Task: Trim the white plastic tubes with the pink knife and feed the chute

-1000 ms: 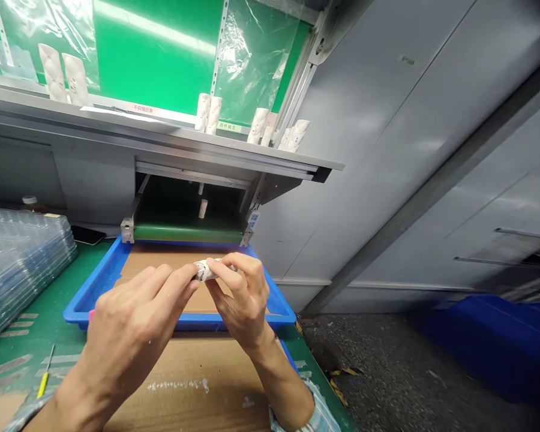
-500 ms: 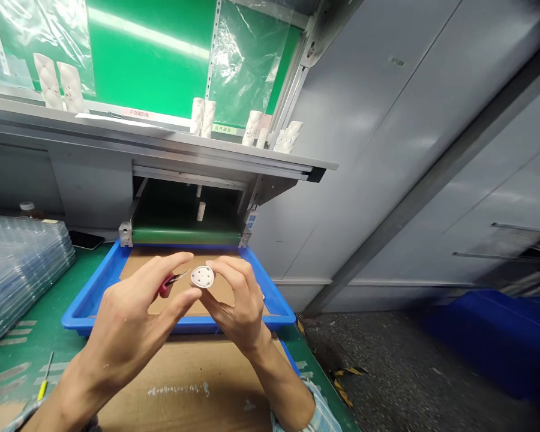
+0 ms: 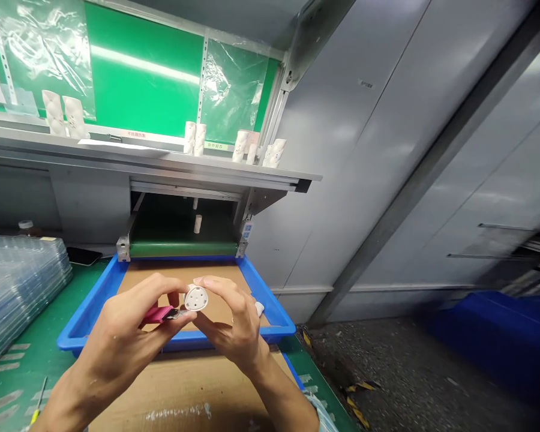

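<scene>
My right hand (image 3: 234, 318) grips a small white part (image 3: 196, 298) between thumb and fingertips. The part's rounded end, dotted with several small holes, faces me; the rest of its body is mostly hidden. In my left hand (image 3: 135, 318) is a pink-handled tool (image 3: 157, 314) with a dark and metal tip, whose exact kind I cannot make out. My left thumb and forefinger close in at the left side of the part, and the tool's tip lies beside its lower left edge. Both hands are over the blue tray (image 3: 270, 300).
Behind the tray, a green conveyor belt (image 3: 175, 240) carries a white piece (image 3: 198, 224). White tubes (image 3: 193, 139) stand on the shelf above. Stacked clear plastic trays (image 3: 22, 282) and a phone (image 3: 83, 256) lie left. A yellow-handled screwdriver (image 3: 36, 414) lies at lower left.
My left fingers have closed in on the white part, and more of the pink tool shows beside it. The part has turned slightly, and the whole view has shifted.
</scene>
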Demonstrator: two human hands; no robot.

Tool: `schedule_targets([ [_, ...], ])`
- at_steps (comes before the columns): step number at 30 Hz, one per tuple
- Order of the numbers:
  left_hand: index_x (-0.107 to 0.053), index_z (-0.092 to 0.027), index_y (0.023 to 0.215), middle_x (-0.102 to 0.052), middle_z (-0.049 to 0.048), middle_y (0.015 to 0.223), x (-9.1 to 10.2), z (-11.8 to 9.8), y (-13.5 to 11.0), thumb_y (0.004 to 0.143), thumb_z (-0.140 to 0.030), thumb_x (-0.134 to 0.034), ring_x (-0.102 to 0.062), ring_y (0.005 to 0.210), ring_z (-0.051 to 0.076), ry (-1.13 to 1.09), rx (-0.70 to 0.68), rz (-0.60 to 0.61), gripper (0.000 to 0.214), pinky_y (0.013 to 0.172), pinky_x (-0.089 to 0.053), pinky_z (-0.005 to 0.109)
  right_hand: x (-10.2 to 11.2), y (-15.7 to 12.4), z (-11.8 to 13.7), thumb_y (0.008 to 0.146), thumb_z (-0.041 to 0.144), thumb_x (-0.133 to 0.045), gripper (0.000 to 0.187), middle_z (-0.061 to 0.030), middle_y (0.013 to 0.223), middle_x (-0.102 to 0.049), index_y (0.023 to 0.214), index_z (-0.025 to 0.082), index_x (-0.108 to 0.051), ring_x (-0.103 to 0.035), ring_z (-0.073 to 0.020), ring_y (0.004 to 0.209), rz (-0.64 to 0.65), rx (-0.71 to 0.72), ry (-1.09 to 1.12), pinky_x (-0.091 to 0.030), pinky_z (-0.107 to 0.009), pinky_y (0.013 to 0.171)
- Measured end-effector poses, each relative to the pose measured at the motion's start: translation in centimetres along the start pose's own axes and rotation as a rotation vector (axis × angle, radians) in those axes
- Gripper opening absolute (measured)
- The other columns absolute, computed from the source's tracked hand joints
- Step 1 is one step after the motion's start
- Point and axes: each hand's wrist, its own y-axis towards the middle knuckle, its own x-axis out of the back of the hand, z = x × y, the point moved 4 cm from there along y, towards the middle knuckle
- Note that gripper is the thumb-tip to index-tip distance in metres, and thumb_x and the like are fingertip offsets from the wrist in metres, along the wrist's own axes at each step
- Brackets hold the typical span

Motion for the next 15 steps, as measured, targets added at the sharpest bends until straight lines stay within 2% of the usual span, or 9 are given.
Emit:
schedule_targets([
  [3,-0.069,-0.025,0.104,-0.067,-0.0062,0.079,0.3,0.1,-0.1,0.106,-0.036,-0.071,-0.048,0.053,0.007,-0.013,-0.031,0.022,0.011,0.050,-0.042,0.018,0.2,0.3,0.4,0.100,0.019,-0.079,0.056,-0.0123,0.116,-0.084,0.151,0.020,-0.053,-0.085,-0.0241,0.102,0.017,0.026,0.016,-0.073,-0.037,0.089],
  [7,-0.067,-0.025,0.101,-0.066,-0.0052,0.077,0.6,0.2,-0.5,0.105,-0.040,-0.073,-0.047,0.053,0.008,-0.064,-0.045,0.111,0.017,0.047,-0.039,0.019,0.7,0.6,1.5,0.109,0.025,-0.069,0.042,-0.0127,0.116,-0.084,0.147,0.018,-0.055,-0.084,-0.0220,0.108,0.065,0.073,0.094,-0.072,-0.035,0.091],
  [10,-0.064,-0.025,0.097,-0.066,-0.0044,0.074,0.9,-0.2,-0.8,0.105,-0.043,-0.074,-0.047,0.053,0.009,-0.125,-0.087,0.140,0.021,0.046,-0.039,0.021,1.5,0.9,2.7,0.111,0.029,-0.067,0.040,-0.0111,0.113,-0.085,0.147,0.017,-0.053,-0.084,-0.0195,0.108,0.095,0.139,0.102,-0.072,-0.032,0.091],
  [13,-0.063,-0.026,0.097,-0.068,-0.0028,0.074,1.3,-0.8,-1.2,0.106,-0.049,-0.070,-0.056,0.056,0.011,-0.167,-0.091,0.128,0.025,0.051,-0.045,0.024,2.4,1.3,3.6,0.114,0.029,-0.061,0.029,-0.0090,0.115,-0.084,0.142,0.020,-0.057,-0.084,-0.0167,0.106,0.150,0.169,0.054,-0.073,-0.029,0.092],
  [15,-0.063,-0.027,0.095,-0.067,-0.0029,0.073,1.5,-1.0,-1.7,0.108,-0.054,-0.065,-0.059,0.057,0.013,-0.143,-0.052,0.124,0.030,0.053,-0.046,0.026,2.7,1.6,3.8,0.114,0.032,-0.062,0.017,-0.0038,0.117,-0.084,0.130,0.027,-0.065,-0.084,-0.0129,0.103,0.203,0.152,0.012,-0.071,-0.023,0.093],
])
